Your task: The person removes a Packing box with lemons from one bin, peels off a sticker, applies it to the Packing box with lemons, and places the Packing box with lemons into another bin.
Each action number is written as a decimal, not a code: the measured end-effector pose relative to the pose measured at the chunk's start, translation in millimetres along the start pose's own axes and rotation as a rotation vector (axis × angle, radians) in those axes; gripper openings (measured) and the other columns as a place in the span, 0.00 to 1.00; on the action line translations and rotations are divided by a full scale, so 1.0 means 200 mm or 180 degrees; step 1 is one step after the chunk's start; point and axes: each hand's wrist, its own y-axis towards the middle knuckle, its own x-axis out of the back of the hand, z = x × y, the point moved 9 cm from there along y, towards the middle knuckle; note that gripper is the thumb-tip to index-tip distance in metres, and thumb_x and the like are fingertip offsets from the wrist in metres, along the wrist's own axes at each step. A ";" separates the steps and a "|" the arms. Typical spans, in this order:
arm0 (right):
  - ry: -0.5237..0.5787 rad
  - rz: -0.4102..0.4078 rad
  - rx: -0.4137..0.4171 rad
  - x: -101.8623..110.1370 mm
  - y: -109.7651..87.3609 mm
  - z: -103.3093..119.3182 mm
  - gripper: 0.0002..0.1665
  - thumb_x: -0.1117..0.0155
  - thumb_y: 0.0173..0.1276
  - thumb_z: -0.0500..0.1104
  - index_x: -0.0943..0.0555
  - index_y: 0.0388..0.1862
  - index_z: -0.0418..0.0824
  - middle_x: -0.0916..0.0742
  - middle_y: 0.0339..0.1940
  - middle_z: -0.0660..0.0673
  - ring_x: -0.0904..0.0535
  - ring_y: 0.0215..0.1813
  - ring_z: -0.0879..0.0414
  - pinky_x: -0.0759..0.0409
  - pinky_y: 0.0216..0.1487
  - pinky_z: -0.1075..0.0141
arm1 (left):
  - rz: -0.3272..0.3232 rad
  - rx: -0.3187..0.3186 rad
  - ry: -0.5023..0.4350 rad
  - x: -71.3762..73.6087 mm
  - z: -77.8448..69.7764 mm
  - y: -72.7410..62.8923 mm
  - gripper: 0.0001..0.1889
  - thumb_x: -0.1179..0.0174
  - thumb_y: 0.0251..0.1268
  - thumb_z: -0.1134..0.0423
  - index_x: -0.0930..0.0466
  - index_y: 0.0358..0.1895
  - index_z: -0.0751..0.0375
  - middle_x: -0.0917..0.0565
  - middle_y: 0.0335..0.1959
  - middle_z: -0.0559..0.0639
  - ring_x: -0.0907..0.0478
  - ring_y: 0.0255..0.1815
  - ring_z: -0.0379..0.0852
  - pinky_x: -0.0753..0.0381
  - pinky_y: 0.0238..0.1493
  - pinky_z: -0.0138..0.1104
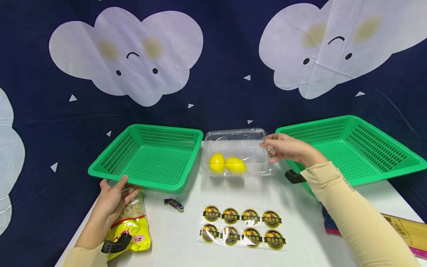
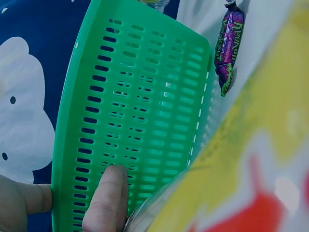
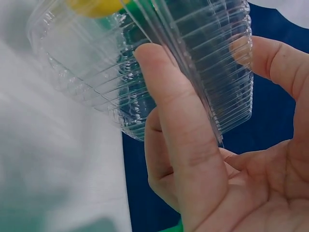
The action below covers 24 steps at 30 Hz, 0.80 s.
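Observation:
In the head view, my left hand point(image 1: 115, 198) grips the near rim of the left green basket point(image 1: 186, 181). From the left wrist, the thumb point(image 2: 36, 198) shows on one side of that rim and the fingers point(image 2: 107, 198) against the slotted outer wall. My right hand point(image 1: 287, 148) pinches the right side of a clear plastic clamshell box point(image 1: 253, 150), its thumb and fingers around the ridged edge in the right wrist view. Two yellow lemons point(image 1: 235, 164) lie inside the box. Under the left hand is a yellow snack bag point(image 1: 133, 230), partly covered by it.
A second green basket point(image 1: 397, 161) stands at the right, behind the right forearm. On the white table point(image 1: 180, 237) lie a purple-wrapped candy point(image 1: 174, 204) and a sheet of round stickers point(image 1: 241, 227). At the right edge a gold and pink package point(image 1: 405, 233) shows past the sleeve.

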 end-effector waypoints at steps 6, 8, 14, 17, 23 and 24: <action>0.0050 -0.0012 -0.0082 -0.03 0.02 -0.08 0.42 0.51 0.86 0.47 0.52 0.87 0.31 0.24 0.39 0.51 0.29 0.30 0.61 0.10 0.41 0.70 | 0.0022 0.0021 -0.0025 -0.01 0.00 0.01 0.36 0.57 0.89 0.52 0.77 0.79 0.43 0.35 0.67 0.54 0.10 0.45 0.36 0.12 0.61 0.34; 0.0054 0.0006 -0.0067 -0.04 0.03 -0.10 0.42 0.51 0.86 0.47 0.52 0.87 0.31 0.24 0.40 0.50 0.29 0.31 0.61 0.11 0.40 0.71 | 0.0020 0.0012 -0.0017 0.00 0.00 0.01 0.36 0.57 0.89 0.52 0.76 0.78 0.43 0.35 0.67 0.53 0.11 0.45 0.36 0.12 0.60 0.33; 0.0080 -0.0001 -0.0091 -0.06 0.06 -0.14 0.43 0.48 0.85 0.46 0.52 0.87 0.31 0.25 0.36 0.51 0.26 0.33 0.60 0.12 0.38 0.72 | 0.0007 -0.0004 -0.0002 0.01 0.00 0.00 0.36 0.57 0.88 0.52 0.75 0.79 0.41 0.35 0.66 0.51 0.11 0.45 0.35 0.12 0.60 0.33; 0.0084 -0.0003 -0.0126 -0.06 0.06 -0.16 0.42 0.49 0.85 0.46 0.51 0.87 0.31 0.25 0.36 0.51 0.27 0.32 0.60 0.12 0.38 0.72 | 0.0009 -0.0013 0.0005 0.01 0.00 0.01 0.36 0.56 0.88 0.52 0.75 0.79 0.41 0.35 0.66 0.52 0.11 0.45 0.36 0.12 0.61 0.33; 0.0026 0.0051 -0.0166 -0.09 0.08 -0.18 0.42 0.51 0.86 0.47 0.52 0.87 0.29 0.26 0.34 0.52 0.28 0.31 0.61 0.11 0.38 0.72 | 0.0004 -0.0034 -0.0001 0.01 0.00 0.01 0.36 0.56 0.88 0.52 0.74 0.79 0.41 0.35 0.66 0.52 0.11 0.45 0.35 0.12 0.60 0.33; 0.0022 0.0043 -0.0182 -0.09 0.08 -0.18 0.43 0.50 0.86 0.47 0.52 0.87 0.29 0.26 0.33 0.52 0.28 0.31 0.61 0.11 0.38 0.72 | 0.0005 -0.0039 -0.0004 0.01 0.00 0.01 0.35 0.56 0.88 0.52 0.74 0.79 0.41 0.35 0.66 0.51 0.11 0.45 0.35 0.12 0.60 0.33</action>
